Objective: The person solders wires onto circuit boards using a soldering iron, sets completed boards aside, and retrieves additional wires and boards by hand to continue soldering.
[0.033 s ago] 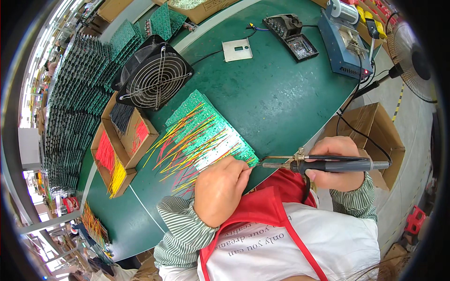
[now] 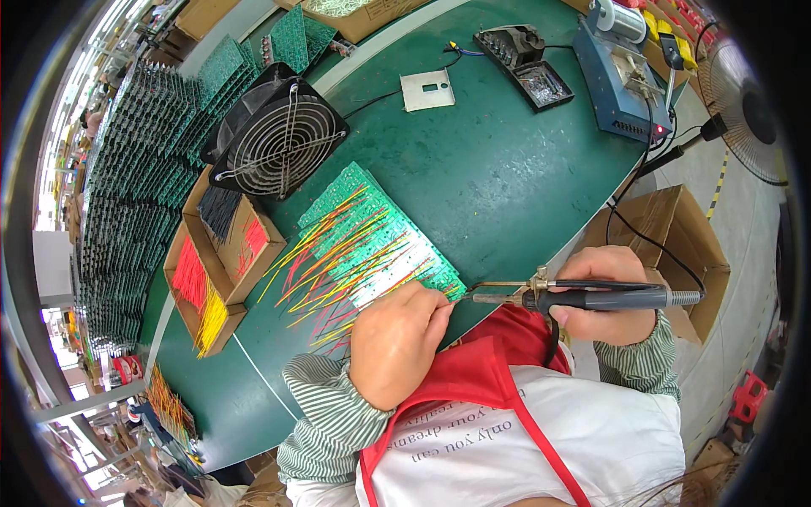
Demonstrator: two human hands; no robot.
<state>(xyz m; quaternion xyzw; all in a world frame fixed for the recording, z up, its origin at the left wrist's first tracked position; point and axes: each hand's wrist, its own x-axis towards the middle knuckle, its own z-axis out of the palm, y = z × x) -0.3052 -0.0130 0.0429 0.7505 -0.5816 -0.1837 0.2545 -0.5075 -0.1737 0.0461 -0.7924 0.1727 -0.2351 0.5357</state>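
My right hand (image 2: 610, 291) grips a grey soldering iron (image 2: 621, 300) with a metal solder-feed guide clamped along it. The iron's tip points left, at the near corner of a green circuit board panel (image 2: 351, 190). By that corner, my left hand (image 2: 397, 338) is closed in a pinch; what sits between its fingertips is hidden. Red and yellow wires (image 2: 329, 245) fan out leftward across the panel, their loose ends hanging over the table. Part of the panel shines white with glare.
Left of the panel stands a divided cardboard box (image 2: 221, 291) with red, yellow and black wires. Beyond are a black fan (image 2: 283, 139), stacked circuit boards (image 2: 139, 194), a metal plate (image 2: 427, 90), a black tray (image 2: 543, 87) and a blue solder-feeding unit (image 2: 621, 89). An open carton (image 2: 667, 224) stands at right.
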